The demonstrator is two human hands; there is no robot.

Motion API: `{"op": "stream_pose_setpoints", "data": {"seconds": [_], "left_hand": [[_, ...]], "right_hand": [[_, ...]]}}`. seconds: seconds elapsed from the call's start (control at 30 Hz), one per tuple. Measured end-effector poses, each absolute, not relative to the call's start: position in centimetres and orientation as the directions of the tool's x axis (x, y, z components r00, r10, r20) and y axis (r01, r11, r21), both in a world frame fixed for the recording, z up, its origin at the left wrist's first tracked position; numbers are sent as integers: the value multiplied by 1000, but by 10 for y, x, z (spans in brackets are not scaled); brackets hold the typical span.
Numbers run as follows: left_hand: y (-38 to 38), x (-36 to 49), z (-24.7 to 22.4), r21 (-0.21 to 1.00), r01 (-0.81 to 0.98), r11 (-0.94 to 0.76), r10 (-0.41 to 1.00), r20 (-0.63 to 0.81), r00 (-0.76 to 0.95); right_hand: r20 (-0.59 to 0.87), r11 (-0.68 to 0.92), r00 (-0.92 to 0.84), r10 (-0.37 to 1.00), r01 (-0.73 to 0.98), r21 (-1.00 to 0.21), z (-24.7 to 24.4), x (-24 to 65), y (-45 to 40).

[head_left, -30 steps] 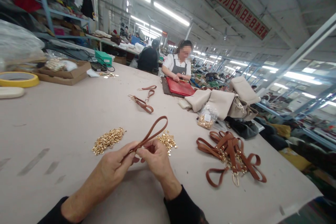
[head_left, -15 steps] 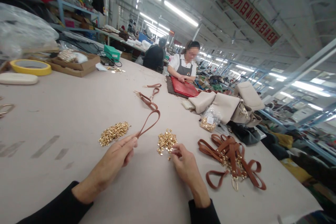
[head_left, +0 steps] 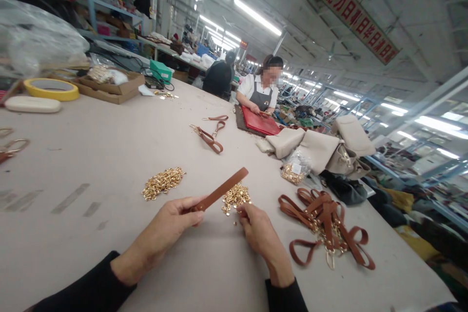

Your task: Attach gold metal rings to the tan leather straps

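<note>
My left hand is closed on a brown leather strap, pinched near its lower end. The strap slants up to the right, its broad face showing and its far end in front of a small pile of gold rivets. Just below that pile, my right hand has its thumb and fingertips together; whatever they hold is too small to make out. One loose gold piece lies beside the right fingertips. To the left is a second heap of gold rivet parts.
Brown straps with gold clips lie piled at right, and a few more straps farther back. Beige bags and a plastic bag of gold parts line the right edge. A co-worker handles a red piece across the table.
The strap in my left hand has turned from an edge-on loop to show its flat side, tilting lower to the right. My right hand stays by the rivet pile.
</note>
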State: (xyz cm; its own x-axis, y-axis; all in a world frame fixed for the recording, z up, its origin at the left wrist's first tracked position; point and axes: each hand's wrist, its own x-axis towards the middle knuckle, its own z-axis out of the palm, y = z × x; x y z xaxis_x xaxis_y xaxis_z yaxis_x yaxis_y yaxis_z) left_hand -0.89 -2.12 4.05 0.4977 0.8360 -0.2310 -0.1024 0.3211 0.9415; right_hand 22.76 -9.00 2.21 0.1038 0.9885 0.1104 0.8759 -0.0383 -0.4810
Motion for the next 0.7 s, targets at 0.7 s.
{"op": "stream_pose_setpoints", "data": {"seconds": [0.7], "left_hand": [[-28,0,23,973,-118,197,808,-93,582]], "right_hand": [[516,429,-8,857,567,-704,32,155,-84]]}}
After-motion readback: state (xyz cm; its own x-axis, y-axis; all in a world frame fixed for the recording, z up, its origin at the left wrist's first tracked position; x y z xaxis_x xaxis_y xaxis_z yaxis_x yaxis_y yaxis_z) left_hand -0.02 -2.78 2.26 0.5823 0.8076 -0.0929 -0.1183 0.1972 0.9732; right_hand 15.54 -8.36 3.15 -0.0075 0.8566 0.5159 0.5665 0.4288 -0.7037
